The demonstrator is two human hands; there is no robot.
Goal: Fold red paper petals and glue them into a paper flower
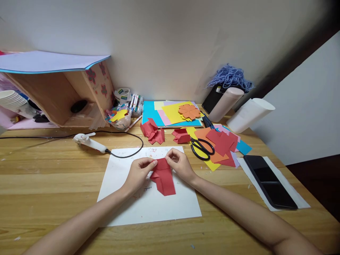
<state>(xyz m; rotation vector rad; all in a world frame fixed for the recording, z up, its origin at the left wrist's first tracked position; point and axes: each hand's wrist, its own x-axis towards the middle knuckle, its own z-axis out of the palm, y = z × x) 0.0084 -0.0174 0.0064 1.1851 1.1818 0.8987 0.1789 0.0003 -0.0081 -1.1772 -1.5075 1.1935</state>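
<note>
Between my two hands is a piece of folded red paper [166, 180], held over a white sheet [119, 184]. My left hand [140, 172] pinches its upper left edge between thumb and fingers. On the upper right corner, my right hand [180, 165] grips the same paper with thumb and forefinger. The top of the paper is folded over, and a creased flap sticks out at its left side. Just beyond my hands lie several folded red paper pieces [152, 131], with another folded red piece [181, 136] beside the black-handled scissors [202, 148].
A white hot glue gun [90, 142] with a black cord lies to the left. Coloured paper squares [223, 143] spread at the right, near a phone [269, 182]. Behind are an orange paper flower [189, 112], markers [135, 102], an open box [98, 92] and a white roll [249, 115].
</note>
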